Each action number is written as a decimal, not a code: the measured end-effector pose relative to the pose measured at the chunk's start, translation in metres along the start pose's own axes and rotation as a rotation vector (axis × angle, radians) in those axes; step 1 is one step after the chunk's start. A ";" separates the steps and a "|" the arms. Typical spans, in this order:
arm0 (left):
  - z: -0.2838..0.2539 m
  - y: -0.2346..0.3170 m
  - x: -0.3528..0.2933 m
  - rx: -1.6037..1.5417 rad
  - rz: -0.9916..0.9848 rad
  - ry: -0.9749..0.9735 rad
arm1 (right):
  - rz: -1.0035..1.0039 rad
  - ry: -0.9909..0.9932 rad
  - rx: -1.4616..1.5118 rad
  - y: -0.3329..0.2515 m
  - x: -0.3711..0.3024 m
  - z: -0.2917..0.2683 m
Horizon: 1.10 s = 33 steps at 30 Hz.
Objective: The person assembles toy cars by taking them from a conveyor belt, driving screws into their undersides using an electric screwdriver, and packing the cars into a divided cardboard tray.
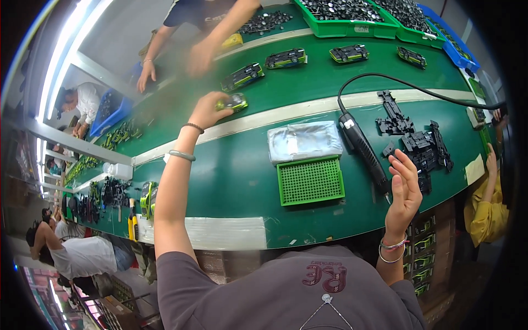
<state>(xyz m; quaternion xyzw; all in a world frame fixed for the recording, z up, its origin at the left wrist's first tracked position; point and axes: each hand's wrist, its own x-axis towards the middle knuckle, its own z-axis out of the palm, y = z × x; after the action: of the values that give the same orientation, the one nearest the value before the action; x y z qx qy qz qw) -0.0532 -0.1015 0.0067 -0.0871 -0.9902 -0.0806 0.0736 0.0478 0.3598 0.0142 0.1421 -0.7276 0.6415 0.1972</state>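
Observation:
My left hand [208, 114] reaches far over the green work surface, fingers closed round a small green toy car [238, 102]. Three upturned toy cars with black undersides lie beyond it, the nearest being this one [242, 77]. On the right, my right hand [405, 184] is raised, its fingers stretched out and holding nothing. Close beside it lie a black corded electric screwdriver [363, 148] and a loose heap of black plastic chassis parts [423, 148]. Between my hands sit a green perforated tray [311, 180] and a silvery wrapped packet [304, 141].
Green bins [352, 25] full of small dark parts line the far right, with a blue bin [454, 47] beyond. A co-worker's arms [203, 52] work opposite me. A yellow-handled cutter [132, 223] lies at near left. The screwdriver cord [407, 81] crosses the right side.

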 end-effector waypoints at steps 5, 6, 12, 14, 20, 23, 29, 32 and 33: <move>-0.004 0.049 0.058 -0.262 0.138 0.180 | -0.027 0.052 -0.022 0.004 0.004 -0.009; -0.001 0.055 0.072 -0.226 0.212 0.199 | -0.013 0.041 -0.005 0.003 0.006 -0.009; 0.058 0.135 0.160 -0.180 0.357 0.020 | -0.021 0.054 0.008 -0.006 0.005 -0.011; 0.074 0.158 0.172 -0.129 0.371 0.042 | -0.030 0.050 0.009 -0.007 0.004 -0.011; 0.069 0.140 0.144 0.151 0.225 0.061 | 0.016 0.066 0.027 -0.004 0.000 -0.013; 0.013 0.071 0.065 0.348 0.114 -0.076 | 0.014 0.070 -0.020 -0.002 -0.005 -0.019; -0.102 0.000 -0.158 0.558 -0.388 0.086 | 0.017 -0.080 0.000 0.009 0.000 -0.006; -0.128 0.022 -0.263 0.571 -0.631 0.163 | -0.024 -0.208 -0.006 0.012 0.006 0.003; -0.133 0.035 -0.297 0.540 -0.699 0.200 | -0.041 -0.247 -0.028 0.009 0.007 0.008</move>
<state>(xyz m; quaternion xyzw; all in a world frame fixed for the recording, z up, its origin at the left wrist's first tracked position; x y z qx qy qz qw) 0.2598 -0.1385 0.0938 0.2829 -0.9338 0.1527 0.1573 0.0368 0.3535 0.0085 0.2320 -0.7520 0.6049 0.1212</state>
